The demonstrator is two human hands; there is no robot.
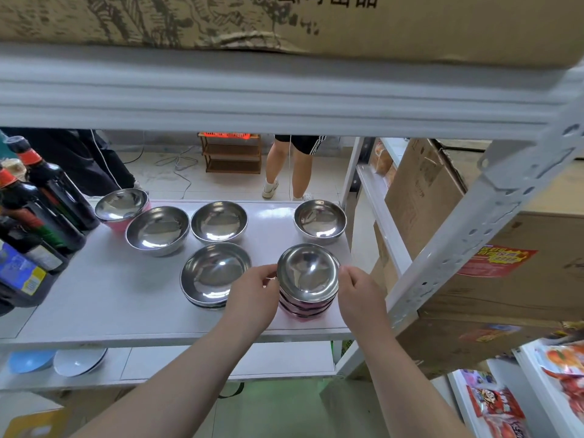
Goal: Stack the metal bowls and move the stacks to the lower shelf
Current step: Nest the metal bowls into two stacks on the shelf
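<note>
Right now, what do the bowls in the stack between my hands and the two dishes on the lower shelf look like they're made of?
Stack of bowls: polished metal inside, mirror reflections; outsides look pink-coated. Blue dish and white dish: smooth and opaque, plastic or ceramic, can't tell which.

Head view, single, wide-angle: we look forward and down from standing height, close against a white metal rack. Our sightline passes under the upper shelf beam [284, 99], which crosses the top, onto the middle shelf board [104, 295] close below. Through the rack we see the tiled floor [325, 178] beyond. The lower shelf [177, 361] shows beneath. Edges bow outward.
</note>
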